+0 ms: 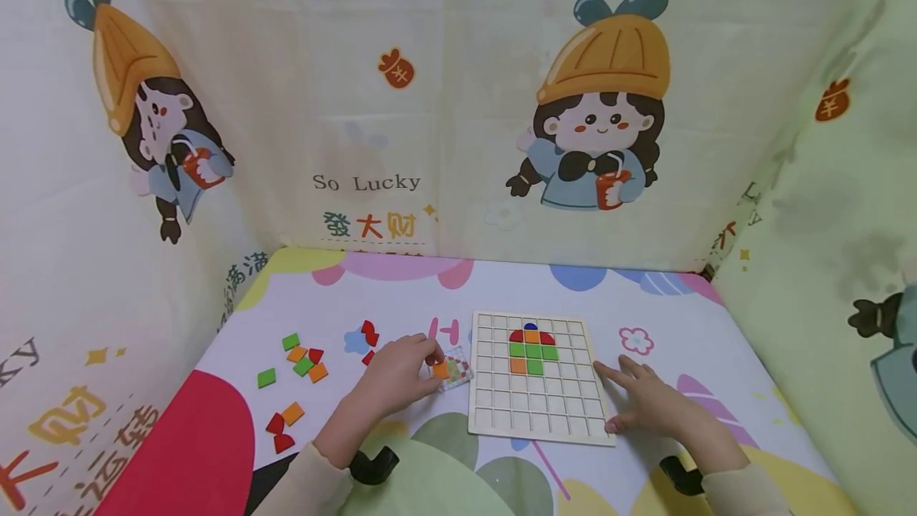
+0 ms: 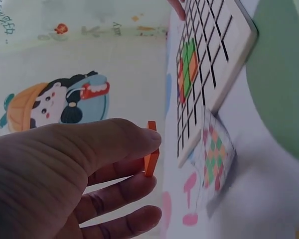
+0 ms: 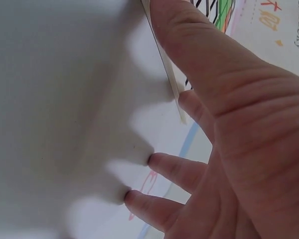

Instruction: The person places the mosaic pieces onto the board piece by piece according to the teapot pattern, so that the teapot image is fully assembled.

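From the head view, the left hand (image 1: 397, 369) has an orange tile (image 1: 440, 370) by the card (image 1: 459, 366), left of the board (image 1: 566, 404) on the counter (image 1: 501, 289); the right hand (image 1: 648, 400) spreads along the board's right edge. Left wrist: thumb and fingers pinch that tile! Right wrist: thumb against the board, fingers splayed.

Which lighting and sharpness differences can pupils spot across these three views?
Head view: fairly even light, lines on the grid board clear, print on the pattern card soft; left wrist view: the left hand darker than the wall covering behind; right wrist view: diffuse shadows beside the right hand, tabletop dim grey.
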`<act>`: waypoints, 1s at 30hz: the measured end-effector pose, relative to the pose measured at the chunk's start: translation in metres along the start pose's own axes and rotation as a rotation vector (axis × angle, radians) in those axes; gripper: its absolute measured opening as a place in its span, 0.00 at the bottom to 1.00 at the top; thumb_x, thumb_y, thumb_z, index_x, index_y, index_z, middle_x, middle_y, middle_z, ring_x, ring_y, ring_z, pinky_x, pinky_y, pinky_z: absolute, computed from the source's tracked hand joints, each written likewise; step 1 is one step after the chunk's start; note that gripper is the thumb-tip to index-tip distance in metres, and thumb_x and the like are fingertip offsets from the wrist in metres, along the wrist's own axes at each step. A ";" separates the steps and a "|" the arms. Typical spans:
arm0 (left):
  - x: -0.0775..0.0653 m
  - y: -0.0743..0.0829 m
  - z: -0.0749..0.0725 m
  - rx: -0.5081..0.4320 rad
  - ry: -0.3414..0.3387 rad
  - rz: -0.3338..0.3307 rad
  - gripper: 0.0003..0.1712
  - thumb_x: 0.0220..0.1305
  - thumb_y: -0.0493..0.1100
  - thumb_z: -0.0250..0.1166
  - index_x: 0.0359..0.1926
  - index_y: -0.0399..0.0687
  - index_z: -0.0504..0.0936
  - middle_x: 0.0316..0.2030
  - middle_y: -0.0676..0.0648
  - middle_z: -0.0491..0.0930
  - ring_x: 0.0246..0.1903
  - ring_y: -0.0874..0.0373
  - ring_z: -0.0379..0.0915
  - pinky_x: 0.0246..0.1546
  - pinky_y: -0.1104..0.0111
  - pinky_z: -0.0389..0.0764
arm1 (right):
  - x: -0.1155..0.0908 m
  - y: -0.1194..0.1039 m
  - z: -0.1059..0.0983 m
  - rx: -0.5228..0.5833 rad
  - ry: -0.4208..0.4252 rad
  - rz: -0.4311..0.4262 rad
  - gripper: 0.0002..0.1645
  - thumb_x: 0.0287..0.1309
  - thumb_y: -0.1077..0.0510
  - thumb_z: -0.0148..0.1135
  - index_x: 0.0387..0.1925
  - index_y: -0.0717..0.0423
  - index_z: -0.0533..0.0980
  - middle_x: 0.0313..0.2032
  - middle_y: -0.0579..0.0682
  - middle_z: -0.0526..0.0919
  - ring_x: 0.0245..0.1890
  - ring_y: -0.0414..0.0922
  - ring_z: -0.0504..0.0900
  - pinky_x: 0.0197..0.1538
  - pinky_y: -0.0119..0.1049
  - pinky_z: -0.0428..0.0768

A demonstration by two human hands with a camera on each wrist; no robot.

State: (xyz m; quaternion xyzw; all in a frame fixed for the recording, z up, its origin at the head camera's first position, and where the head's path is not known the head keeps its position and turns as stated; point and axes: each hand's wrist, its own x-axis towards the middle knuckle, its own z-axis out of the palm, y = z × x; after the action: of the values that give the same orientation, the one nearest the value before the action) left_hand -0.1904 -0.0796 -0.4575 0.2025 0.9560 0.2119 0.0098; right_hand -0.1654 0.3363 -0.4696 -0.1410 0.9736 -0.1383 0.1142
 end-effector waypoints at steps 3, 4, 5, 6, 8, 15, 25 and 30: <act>0.008 0.009 0.005 -0.036 -0.012 0.010 0.14 0.55 0.48 0.78 0.42 0.56 0.84 0.38 0.56 0.83 0.36 0.62 0.74 0.36 0.69 0.79 | 0.000 0.000 0.000 0.000 0.009 -0.016 0.62 0.36 0.38 0.82 0.73 0.57 0.69 0.69 0.83 0.60 0.62 0.90 0.59 0.52 0.81 0.69; 0.011 0.012 0.007 -0.047 -0.016 0.016 0.14 0.55 0.48 0.78 0.42 0.56 0.84 0.39 0.57 0.83 0.36 0.63 0.74 0.37 0.69 0.79 | 0.000 0.000 0.000 0.003 0.011 -0.019 0.62 0.36 0.38 0.82 0.72 0.57 0.69 0.69 0.83 0.60 0.62 0.90 0.60 0.52 0.81 0.69; 0.013 0.015 0.010 -0.048 -0.018 0.025 0.14 0.55 0.49 0.77 0.42 0.57 0.84 0.38 0.58 0.83 0.36 0.63 0.74 0.36 0.69 0.79 | 0.000 0.001 0.000 0.003 0.010 -0.021 0.62 0.37 0.38 0.82 0.72 0.57 0.69 0.69 0.83 0.60 0.62 0.90 0.59 0.53 0.81 0.69; 0.016 0.018 0.012 -0.048 -0.019 0.034 0.14 0.56 0.49 0.77 0.42 0.57 0.84 0.38 0.58 0.82 0.36 0.64 0.73 0.36 0.70 0.78 | 0.000 0.001 0.000 0.006 0.009 -0.020 0.61 0.37 0.38 0.82 0.72 0.57 0.69 0.69 0.83 0.60 0.62 0.90 0.59 0.53 0.81 0.69; 0.021 0.024 0.016 -0.053 -0.021 0.053 0.14 0.55 0.48 0.76 0.42 0.57 0.84 0.37 0.58 0.82 0.35 0.65 0.72 0.35 0.72 0.77 | 0.001 0.001 0.002 0.007 0.009 -0.017 0.61 0.37 0.38 0.83 0.72 0.57 0.69 0.69 0.83 0.60 0.63 0.89 0.59 0.54 0.81 0.69; 0.042 0.045 0.028 -0.010 -0.061 0.102 0.13 0.56 0.49 0.75 0.43 0.57 0.85 0.37 0.57 0.80 0.32 0.65 0.70 0.35 0.74 0.77 | 0.002 0.002 0.003 0.005 -0.004 0.015 0.62 0.36 0.38 0.83 0.73 0.56 0.69 0.70 0.82 0.59 0.65 0.87 0.59 0.54 0.80 0.70; 0.070 0.072 0.043 0.063 -0.064 0.192 0.12 0.59 0.50 0.74 0.43 0.56 0.86 0.36 0.58 0.80 0.33 0.65 0.71 0.34 0.73 0.74 | 0.001 0.000 0.001 -0.002 -0.008 0.023 0.62 0.36 0.37 0.83 0.73 0.55 0.69 0.70 0.82 0.60 0.66 0.85 0.59 0.56 0.78 0.70; 0.083 0.085 0.052 0.096 -0.053 0.240 0.12 0.61 0.52 0.74 0.42 0.56 0.85 0.35 0.59 0.80 0.31 0.65 0.70 0.32 0.73 0.72 | 0.001 -0.001 0.000 -0.007 -0.011 0.019 0.63 0.36 0.36 0.82 0.73 0.55 0.69 0.70 0.82 0.60 0.66 0.85 0.60 0.56 0.78 0.70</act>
State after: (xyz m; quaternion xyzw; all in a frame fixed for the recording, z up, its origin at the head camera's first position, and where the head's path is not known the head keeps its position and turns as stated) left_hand -0.2286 0.0436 -0.4645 0.3213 0.9334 0.1600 -0.0003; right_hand -0.1658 0.3354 -0.4699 -0.1330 0.9748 -0.1330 0.1202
